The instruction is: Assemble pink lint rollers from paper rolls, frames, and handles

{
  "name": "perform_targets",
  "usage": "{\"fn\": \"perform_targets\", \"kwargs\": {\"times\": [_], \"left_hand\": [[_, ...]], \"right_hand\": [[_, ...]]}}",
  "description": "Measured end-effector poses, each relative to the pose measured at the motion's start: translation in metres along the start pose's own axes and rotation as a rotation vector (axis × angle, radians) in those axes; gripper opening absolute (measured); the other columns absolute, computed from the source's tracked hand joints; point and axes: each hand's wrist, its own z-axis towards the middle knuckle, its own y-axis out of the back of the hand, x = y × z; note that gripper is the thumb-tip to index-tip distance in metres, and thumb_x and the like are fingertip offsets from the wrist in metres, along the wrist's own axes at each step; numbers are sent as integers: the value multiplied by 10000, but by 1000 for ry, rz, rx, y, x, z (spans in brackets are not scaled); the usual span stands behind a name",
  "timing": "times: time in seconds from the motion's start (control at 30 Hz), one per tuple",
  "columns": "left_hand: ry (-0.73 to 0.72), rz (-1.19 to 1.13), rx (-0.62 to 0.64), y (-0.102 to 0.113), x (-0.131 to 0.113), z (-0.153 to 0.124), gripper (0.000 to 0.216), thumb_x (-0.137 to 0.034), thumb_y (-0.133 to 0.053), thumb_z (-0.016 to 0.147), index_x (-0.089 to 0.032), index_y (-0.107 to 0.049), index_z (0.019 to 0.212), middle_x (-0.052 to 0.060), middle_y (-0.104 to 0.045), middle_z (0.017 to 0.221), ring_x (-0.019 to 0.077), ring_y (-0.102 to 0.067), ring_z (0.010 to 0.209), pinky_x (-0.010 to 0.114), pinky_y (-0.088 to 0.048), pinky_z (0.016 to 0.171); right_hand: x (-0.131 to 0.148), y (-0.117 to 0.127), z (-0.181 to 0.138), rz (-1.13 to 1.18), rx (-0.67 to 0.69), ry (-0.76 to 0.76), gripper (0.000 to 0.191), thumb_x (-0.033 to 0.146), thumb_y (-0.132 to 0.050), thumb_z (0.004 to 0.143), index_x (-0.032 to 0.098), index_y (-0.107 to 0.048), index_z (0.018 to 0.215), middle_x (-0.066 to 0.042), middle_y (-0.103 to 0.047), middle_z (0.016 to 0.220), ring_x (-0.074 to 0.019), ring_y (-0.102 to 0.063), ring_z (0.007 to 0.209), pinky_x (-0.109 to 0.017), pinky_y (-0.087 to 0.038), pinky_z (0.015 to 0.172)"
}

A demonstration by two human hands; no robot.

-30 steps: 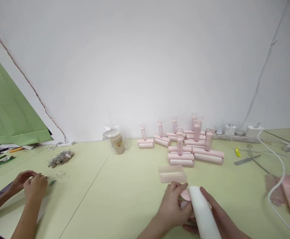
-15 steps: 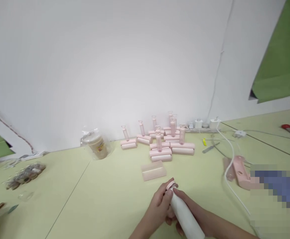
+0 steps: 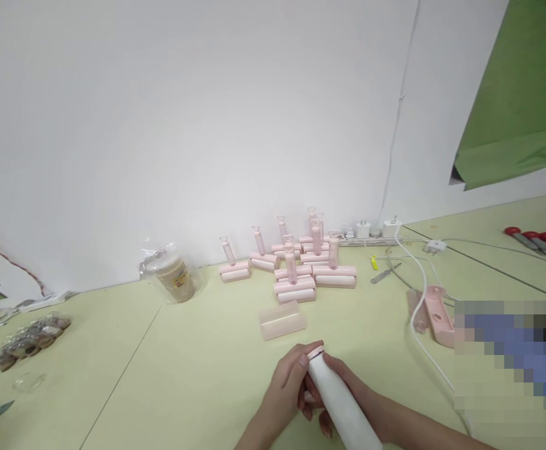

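Note:
A white lint roller roll (image 3: 345, 406) slants through the near part of the view, its lower end cut off by the frame edge. At its upper end sits a pink end cap (image 3: 316, 352). My left hand (image 3: 288, 382) is closed around that capped end, thumb and fingers against the cap. Along the roll's right side, my right hand (image 3: 355, 387) wraps round the white body, with some fingertips showing underneath. Just beyond my hands lies a translucent pink cover (image 3: 282, 320) on the table.
Several pink lint rollers (image 3: 294, 290) stand near the wall. A bagged cup (image 3: 175, 278) is to their left. On the right are a pink roller housing (image 3: 439, 315), a white cable (image 3: 420, 306), a grey blade-like tool (image 3: 385, 273) and red-topped tools (image 3: 533, 237). Wrapped items (image 3: 27, 344) lie far left.
The view has swung slightly right. My left fingers now cover more of the roll's end, and the pink cap appears seated closer against it. Another person's hand at the left edge is gone.

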Motion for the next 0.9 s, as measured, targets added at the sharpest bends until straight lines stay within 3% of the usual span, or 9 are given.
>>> {"fn": "perform_targets", "kwargs": {"times": [0.2, 0.3, 0.4, 0.53, 0.6, 0.67, 0.73, 0.83, 0.9], "left_hand": [[-154, 253, 35, 4, -7, -6, 424, -451, -409, 821, -246, -513, 1177, 81, -499, 1013, 77, -484, 518, 179, -392, 365], [-183, 321, 60, 4, -5, -8, 429, -416, -522, 768, -256, -531, 1165, 82, -535, 992, 108, -504, 574, 193, -420, 419], [-160, 276, 27, 1, -2, -5, 401, -417, -520, 770, -238, -569, 1126, 72, -547, 943, 100, -507, 552, 209, -430, 450], [-91, -29, -150, 4, -6, 3, 454, -479, -530, 749, -159, -595, 1063, 34, -567, 772, 66, -455, 426, 200, -374, 385], [-153, -303, -294, 9, -13, 7, 419, -456, -534, 762, -123, -601, 1006, 18, -576, 692, 100, -514, 521, 209, -422, 479], [-192, -574, -379, 13, -19, 10, 353, -412, -542, 775, -116, -603, 957, 44, -616, 777, 145, -571, 741, 224, -455, 648], [-142, -768, -380, 14, -20, 13, 321, -388, -550, 778, -115, -597, 938, 75, -635, 886, 172, -573, 880, 236, -450, 739], [-36, -912, -343, 9, -16, 15, 290, -356, -515, 808, -102, -590, 928, 97, -657, 879, 189, -597, 879, 267, -457, 774], [31, -968, -326, 2, -11, 14, 262, -325, -498, 822, -97, -592, 909, 104, -668, 858, 193, -613, 854, 285, -463, 792]], "right_hand": [[-6, 8, 2, 18, -12, 8, 567, 590, -361, 796, 99, -600, 644, -62, -576, 632, -183, -594, 642, -257, -411, 526], [-11, 15, 1, -21, -111, -56, 573, 593, -350, 804, 100, -627, 712, -45, -592, 592, -138, -564, 520, -236, -383, 503], [-14, 16, 3, -11, -182, -79, 585, 606, -372, 794, 105, -605, 603, -28, -559, 515, -110, -531, 454, -218, -365, 491], [5, 6, 4, -56, -96, -12, 603, 619, -323, 798, 103, -594, 641, -73, -601, 625, -128, -551, 520, -231, -394, 516], [24, 0, 1, -174, -107, 116, 377, 472, -456, 794, 124, -592, 742, -58, -614, 697, -137, -561, 585, -232, -403, 530], [46, -6, -6, -291, -156, 236, 157, 308, -558, 761, 159, -576, 805, -18, -607, 697, -139, -565, 612, -229, -402, 536], [65, -13, -16, -443, -221, 332, 112, 292, -562, 784, 184, -562, 814, 6, -585, 670, -145, -564, 620, -241, -409, 557], [80, -28, -32, -817, -317, 544, 195, 364, -500, 833, 203, -579, 756, 2, -542, 714, -149, -528, 678, -263, -410, 635], [78, -39, -38, -1007, -333, 599, 153, 354, -558, 798, 219, -622, 834, -7, -524, 757, -164, -511, 731, -269, -405, 682]]}}
